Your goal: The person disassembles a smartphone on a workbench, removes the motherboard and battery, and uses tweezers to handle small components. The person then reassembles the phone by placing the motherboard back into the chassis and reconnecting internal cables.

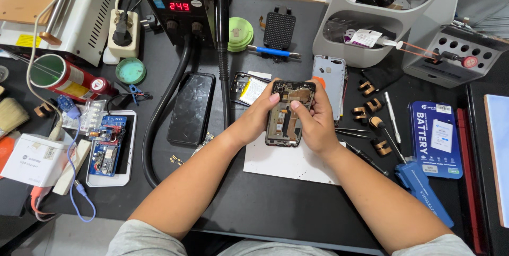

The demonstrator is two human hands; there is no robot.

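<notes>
surface: black worktable (275,208) | floor: pale grey strip (79,235) below | light: even, bright

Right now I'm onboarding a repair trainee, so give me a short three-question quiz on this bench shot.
1. True or false: both hands hold the opened phone.
2. Which lies just beyond the left hand? A) black phone lying flat B) blue battery box C) red canister
3. What lies on the table under the hands?

Key: 1 true. 2 A. 3 a white sheet, partly covered by the right hand.
</notes>
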